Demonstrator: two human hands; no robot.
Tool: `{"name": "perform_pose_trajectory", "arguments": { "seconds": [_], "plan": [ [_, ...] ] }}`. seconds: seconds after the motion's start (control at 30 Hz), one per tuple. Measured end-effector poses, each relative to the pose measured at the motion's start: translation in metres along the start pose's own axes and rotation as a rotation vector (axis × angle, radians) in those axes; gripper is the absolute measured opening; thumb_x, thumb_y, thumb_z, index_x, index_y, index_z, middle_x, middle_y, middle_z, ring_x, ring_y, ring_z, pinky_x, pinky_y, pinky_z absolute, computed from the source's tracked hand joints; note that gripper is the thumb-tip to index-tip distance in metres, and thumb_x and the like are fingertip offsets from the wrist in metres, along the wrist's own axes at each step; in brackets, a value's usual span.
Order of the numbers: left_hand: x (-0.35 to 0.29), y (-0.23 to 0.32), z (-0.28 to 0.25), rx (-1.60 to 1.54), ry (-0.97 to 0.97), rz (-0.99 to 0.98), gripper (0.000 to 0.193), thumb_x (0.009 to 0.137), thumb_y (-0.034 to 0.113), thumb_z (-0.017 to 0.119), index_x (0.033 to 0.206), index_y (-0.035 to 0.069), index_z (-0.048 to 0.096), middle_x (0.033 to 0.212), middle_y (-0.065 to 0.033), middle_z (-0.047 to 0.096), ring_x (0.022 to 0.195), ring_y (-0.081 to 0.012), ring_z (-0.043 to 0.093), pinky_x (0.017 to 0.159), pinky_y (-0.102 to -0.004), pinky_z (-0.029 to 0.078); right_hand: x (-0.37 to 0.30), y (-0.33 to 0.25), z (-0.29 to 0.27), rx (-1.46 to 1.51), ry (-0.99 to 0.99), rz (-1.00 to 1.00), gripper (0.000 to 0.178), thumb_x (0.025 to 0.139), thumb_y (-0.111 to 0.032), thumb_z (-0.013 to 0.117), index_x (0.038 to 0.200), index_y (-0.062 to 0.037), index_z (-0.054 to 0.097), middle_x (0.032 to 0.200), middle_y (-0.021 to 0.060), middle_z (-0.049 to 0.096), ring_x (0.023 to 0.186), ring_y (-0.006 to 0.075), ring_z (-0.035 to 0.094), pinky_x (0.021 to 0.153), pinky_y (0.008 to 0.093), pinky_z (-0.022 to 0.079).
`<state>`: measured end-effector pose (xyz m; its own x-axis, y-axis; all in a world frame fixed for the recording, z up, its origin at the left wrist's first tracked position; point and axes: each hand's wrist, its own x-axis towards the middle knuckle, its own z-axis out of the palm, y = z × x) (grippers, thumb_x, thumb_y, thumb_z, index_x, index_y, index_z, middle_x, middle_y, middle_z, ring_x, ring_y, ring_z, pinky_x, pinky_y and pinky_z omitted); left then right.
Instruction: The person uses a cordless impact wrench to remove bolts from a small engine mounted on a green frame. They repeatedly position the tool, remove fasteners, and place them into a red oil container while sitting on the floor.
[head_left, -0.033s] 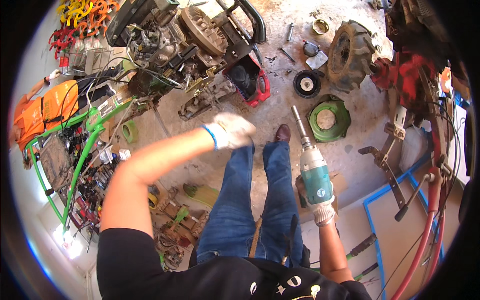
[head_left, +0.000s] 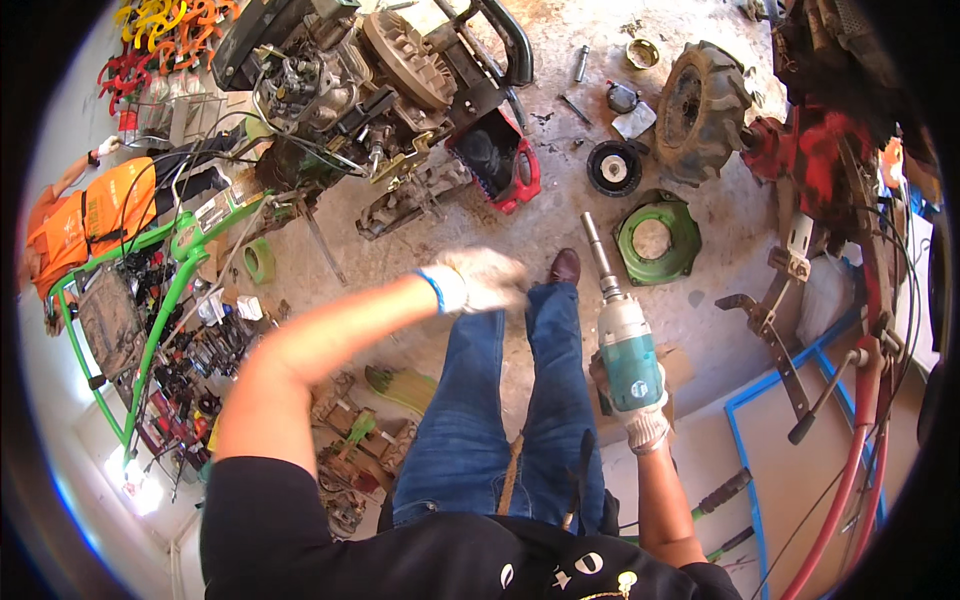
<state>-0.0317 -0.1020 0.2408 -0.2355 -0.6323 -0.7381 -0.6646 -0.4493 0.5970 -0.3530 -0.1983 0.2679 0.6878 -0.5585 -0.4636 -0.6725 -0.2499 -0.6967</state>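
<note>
My right hand (head_left: 650, 420), in a pale knit glove, grips a teal and grey electric impact wrench (head_left: 630, 345). Its long socket extension (head_left: 594, 240) points away from me toward the green fan housing (head_left: 657, 238) on the floor. The wrench body hides most of those fingers. My left hand (head_left: 487, 281), gloved too, hangs in front of my legs, nearest to my left thigh. Motion smears its fingers, and nothing shows clearly in it. Beyond that hand, a red engine cover (head_left: 524, 175) lies on the concrete beside a dirty metal casting (head_left: 412, 200).
A partly dismantled engine (head_left: 320, 95) stands ahead to the left, with a green tubular frame (head_left: 150, 390) nearer. A lugged tyre (head_left: 700, 112) and a black round part (head_left: 613, 168) lie ahead. Red machinery (head_left: 815, 150) rises on the right. A person in an orange vest (head_left: 112, 205) is far left.
My left hand has moved right and slightly nearer to me. The impact wrench and my right hand have stayed almost in place.
</note>
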Motion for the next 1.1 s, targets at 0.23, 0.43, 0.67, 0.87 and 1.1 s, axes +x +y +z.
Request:
{"name": "perform_pose_trajectory", "arguments": {
  "seconds": [0.23, 0.43, 0.67, 0.87, 1.1],
  "plan": [
    [0.001, 0.1, 0.118, -2.176, 0.092, 0.083, 0.057, 0.097, 0.054, 0.05, 0.139, 0.015, 0.047, 0.133, -0.0054, 0.056, 0.121, -0.0228, 0.053, 0.103, -0.0454, 0.042, 0.011, -0.02, 0.0, 0.492, -0.224, 0.16, 0.031, 0.098, -0.018, 0.056, 0.126, -0.0035, 0.057, 0.112, 0.0084, 0.065, 0.098, 0.0179, 0.064, 0.086, 0.0314, 0.054],
    [-0.003, 0.083, 0.129, -2.213, 0.488, 0.155, 0.05, 0.098, 0.044, 0.054, 0.136, 0.013, 0.048, 0.127, -0.0035, 0.059, 0.118, -0.02, 0.055, 0.105, -0.037, 0.04, 0.027, -0.037, 0.022, 1.264, -0.26, 0.644, 0.046, 0.086, -0.018, 0.069, 0.126, -0.002, 0.055, 0.109, 0.0112, 0.066, 0.097, 0.0254, 0.066, 0.085, 0.0354, 0.054],
    [-0.044, 0.063, 0.145, -2.379, 0.648, 0.081, 0.054, 0.091, 0.027, 0.07, 0.135, 0.009, 0.046, 0.12, -0.0053, 0.06, 0.114, -0.0194, 0.058, 0.099, -0.0363, 0.048, 0.033, -0.056, 0.068, -0.028, -0.435, -0.137, 0.068, 0.077, -0.026, 0.075, 0.135, -0.0052, 0.047, 0.11, 0.0187, 0.066, 0.099, 0.0349, 0.065, 0.084, 0.0396, 0.053],
    [-0.086, 0.025, 0.169, -2.27, 0.733, -0.133, 0.057, 0.085, 0.021, 0.077, 0.131, 0.007, 0.047, 0.108, -0.003, 0.061, 0.1, -0.0145, 0.059, 0.09, -0.0305, 0.048, 0.032, -0.086, 0.118, -0.193, -0.485, -0.34, 0.064, 0.08, -0.027, 0.069, 0.136, -0.0084, 0.045, 0.114, 0.0178, 0.064, 0.102, 0.0367, 0.063, 0.086, 0.0421, 0.051],
    [-0.118, -0.025, 0.187, -2.262, 0.843, -0.004, 0.039, 0.091, 0.025, 0.07, 0.118, 0.002, 0.055, 0.105, -0.0027, 0.061, 0.098, -0.0123, 0.058, 0.091, -0.0278, 0.045, 0.023, -0.112, 0.171, -0.094, -0.52, -0.296, 0.063, 0.079, -0.023, 0.07, 0.134, -0.0069, 0.047, 0.12, 0.0194, 0.061, 0.109, 0.0366, 0.06, 0.092, 0.0416, 0.049]
  ]
}}
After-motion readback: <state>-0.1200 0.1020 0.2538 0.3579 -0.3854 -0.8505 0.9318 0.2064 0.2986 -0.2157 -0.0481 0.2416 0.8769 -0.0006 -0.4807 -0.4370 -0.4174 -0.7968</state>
